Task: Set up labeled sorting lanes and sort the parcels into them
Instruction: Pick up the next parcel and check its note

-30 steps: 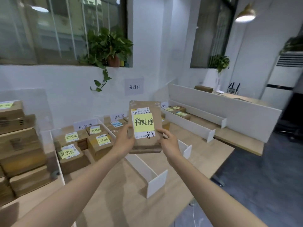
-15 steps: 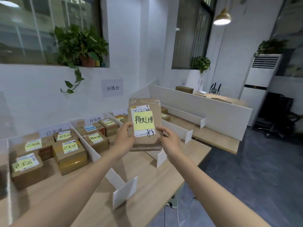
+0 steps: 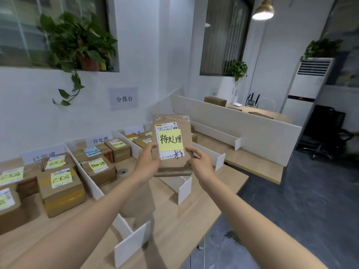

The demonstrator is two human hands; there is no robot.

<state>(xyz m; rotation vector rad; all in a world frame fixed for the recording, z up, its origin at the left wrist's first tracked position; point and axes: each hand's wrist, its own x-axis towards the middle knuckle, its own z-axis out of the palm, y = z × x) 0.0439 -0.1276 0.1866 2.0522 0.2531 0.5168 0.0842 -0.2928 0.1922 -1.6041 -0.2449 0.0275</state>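
A brown cardboard parcel (image 3: 174, 164) with a yellow note reading 待处理 stands upright in the air above the table. My left hand (image 3: 146, 164) grips its left edge and my right hand (image 3: 201, 165) grips its lower right edge. Below lie white divider lanes (image 3: 87, 177). The left lane, labelled 已完成 (image 3: 43, 156), holds several parcels (image 3: 61, 188) with yellow notes. The middle lane, labelled 待处理 (image 3: 100, 140), holds three parcels (image 3: 98, 169). A third lane (image 3: 136, 131) behind the held parcel has more boxes, partly hidden.
A wall sign 分拣台 (image 3: 124, 99) hangs above the lanes. A potted plant (image 3: 77, 45) sits on the window sill. The wooden table's front edge (image 3: 223, 200) runs diagonally right. A white partition (image 3: 252, 131) separates a second desk; an air conditioner (image 3: 308, 78) and a chair (image 3: 328, 129) stand far right.
The view has swung to the right, so the lanes now sit further left in view. Both hands keep holding the parcel upright at the same height.
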